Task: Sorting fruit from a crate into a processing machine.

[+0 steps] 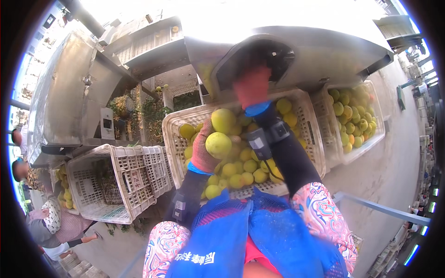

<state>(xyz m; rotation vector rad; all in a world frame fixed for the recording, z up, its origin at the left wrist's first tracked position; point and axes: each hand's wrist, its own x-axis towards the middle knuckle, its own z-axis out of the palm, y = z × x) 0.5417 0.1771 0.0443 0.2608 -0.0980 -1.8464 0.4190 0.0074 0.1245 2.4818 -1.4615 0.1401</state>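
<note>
A white plastic crate (314, 135) full of round yellow-green fruits (250, 166) stands before me, under a metal chute. My left hand (203, 146), in a reddish glove with a blue cuff, holds two larger green fruits (218, 145), one above the other, over the crate's left half. My right hand (252, 85), gloved alike, reaches up to the dark opening (278, 57) of the chute. It is blurred and its fingers are lost in shadow, so whether it holds anything cannot be told. Black sleeves with strapped-on devices cover both forearms.
To the right stands another crate (377, 139) of green and orange-tinged fruits. At left, a tilted white crate (100, 187) and more crates stand below a metal housing (66, 87). Dry plants hang behind. A blue-grey rail (382, 208) runs at lower right. People are at far left.
</note>
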